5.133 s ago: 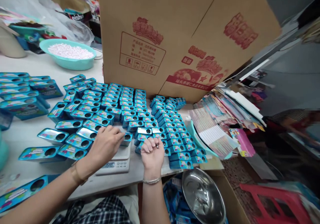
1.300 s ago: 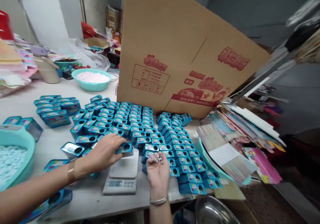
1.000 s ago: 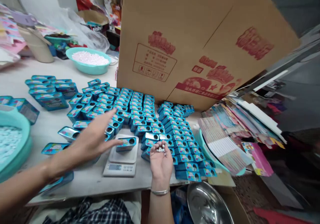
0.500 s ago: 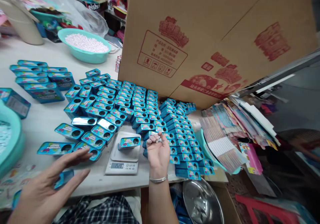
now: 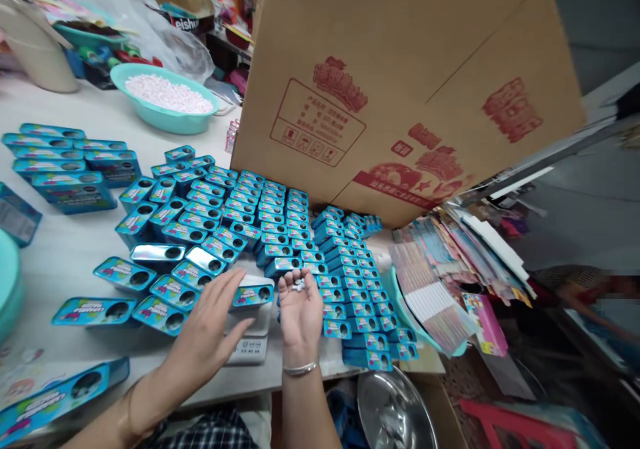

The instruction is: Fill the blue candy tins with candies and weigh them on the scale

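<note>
A small blue tin with a round hole sits on a white digital scale at the table's near edge. My left hand hovers flat and open over the scale, its fingertips almost at the tin. To the right of the scale, my right hand is turned palm up and cupped around a few small white tablets lying at its fingertips. A silver bracelet circles that wrist.
Several rows of matching blue tins cover the white table. A big cardboard box stands behind them. A teal bowl of white tablets is far left; paper cards lie right, a steel bowl below.
My left hand set the tin on the scale, pulled back toward me, then came forward again over the scale. The right hand stayed cupped around the tablets.
</note>
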Demonstrator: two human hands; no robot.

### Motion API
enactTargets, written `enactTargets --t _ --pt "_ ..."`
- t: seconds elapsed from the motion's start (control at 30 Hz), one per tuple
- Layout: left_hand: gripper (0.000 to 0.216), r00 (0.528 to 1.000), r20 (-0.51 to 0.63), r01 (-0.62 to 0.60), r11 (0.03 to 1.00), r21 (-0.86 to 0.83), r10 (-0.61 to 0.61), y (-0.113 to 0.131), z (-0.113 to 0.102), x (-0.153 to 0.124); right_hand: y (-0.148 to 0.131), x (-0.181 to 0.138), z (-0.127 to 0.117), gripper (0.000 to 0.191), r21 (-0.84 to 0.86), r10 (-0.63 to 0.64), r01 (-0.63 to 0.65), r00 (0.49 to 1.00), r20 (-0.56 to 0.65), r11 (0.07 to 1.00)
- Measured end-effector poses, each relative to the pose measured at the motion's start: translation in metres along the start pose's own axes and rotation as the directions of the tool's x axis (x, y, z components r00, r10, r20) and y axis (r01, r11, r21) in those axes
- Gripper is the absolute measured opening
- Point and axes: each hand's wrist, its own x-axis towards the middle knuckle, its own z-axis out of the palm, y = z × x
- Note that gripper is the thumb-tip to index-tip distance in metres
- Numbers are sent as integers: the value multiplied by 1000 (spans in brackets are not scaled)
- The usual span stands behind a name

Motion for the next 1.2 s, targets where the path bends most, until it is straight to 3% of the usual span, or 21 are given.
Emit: enactTargets --t 0.2,0.4,0.5,0.63,0.73,0.83,1.03,1.2 --pt "52 998 61 0 998 -57 3 -1 25 24 16 -8 9 16 -32 -67 70 994 82 997" --pt "40 993 107 75 982 -171 -57 -4 30 29 21 -11 11 14 -58 -133 141 983 124 988" --pt "36 991 121 78 982 -171 -58 -4 31 29 22 -6 10 11 0 -106 106 990 93 994" --pt "33 987 152 80 985 -154 -56 -4 31 30 12 6 8 3 131 63 -69 997 43 989" --pt "49 993 107 67 985 -160 -50 -2 21 26 -9 8 4 8 153 116 -134 986 118 979" --pt "60 998 28 66 987 -149 -63 4 -5 20 -38 4 -3 10 156 35 -63 984 172 986" --pt "43 982 -104 148 983 -113 -159 14 -58 18 -72 -8 -25 9 233 -118 79 980 158 969" --pt "25 989 -115 84 996 -36 -87 8 -62 21 -69 -8 -38 9 247 -93 63 989 112 967"
